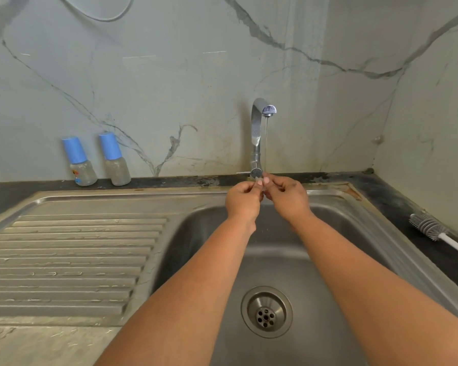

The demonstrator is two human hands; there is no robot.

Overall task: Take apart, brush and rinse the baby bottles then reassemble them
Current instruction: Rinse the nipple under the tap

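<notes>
Tap (pixel 257 133) stands behind open sink basin (pixel 328 260).

Brushed steel sink (pixel 328 260), glossy chrome tap (pixel 256 128)

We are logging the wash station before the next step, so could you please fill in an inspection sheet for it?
Surface: steel sink, ribbed drainboard, dark counter.
Job's things: two capped baby bottles upright by the wall; bottle brush lying right of the sink.
Clutter: nothing seen.
Hands: left hand and right hand meet under the thin stream from the tap, fingers pinched on something small; cannot tell what.
Cables: a hose loop at the top edge.
Surroundings: marbled wall panels.
</notes>
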